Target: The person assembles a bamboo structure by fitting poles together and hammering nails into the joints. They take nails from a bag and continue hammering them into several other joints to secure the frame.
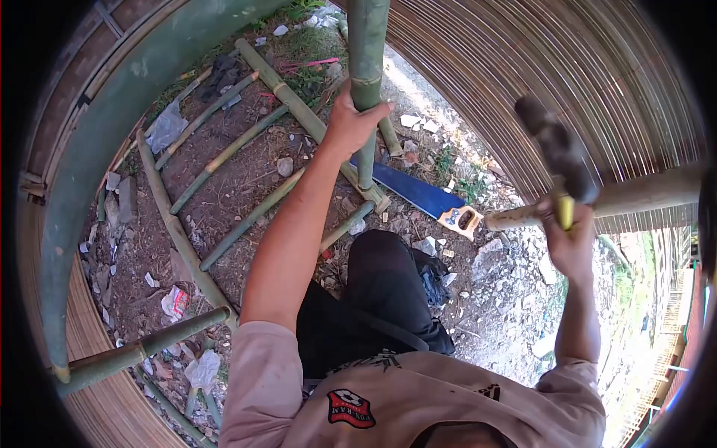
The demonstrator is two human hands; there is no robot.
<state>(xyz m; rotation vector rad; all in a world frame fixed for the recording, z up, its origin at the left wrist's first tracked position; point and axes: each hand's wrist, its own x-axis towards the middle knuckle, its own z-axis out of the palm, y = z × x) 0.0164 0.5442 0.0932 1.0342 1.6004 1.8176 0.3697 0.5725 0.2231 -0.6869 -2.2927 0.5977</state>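
My left hand (354,124) is wrapped round an upright green bamboo pole (367,52), with the thumb pointing right. The pole's lower end meets a bamboo ladder-like frame (305,112) lying on the ground. Raised at the right, my right hand (569,237) grips the short yellow handle of a hammer (560,145). The hammer's dark, thick head is up and away from the pole. Just right of the pole's foot lies a hand saw (418,190) with a blue blade and a pale wooden handle.
Slatted bamboo screens (523,52) curve round the right. A horizontal bamboo beam (642,196) juts in below the hammer. Thick green bamboo (82,187) arches along the left, joined by a crosspiece (160,342). Stones, rubble and plastic scraps (168,125) litter the dirt.
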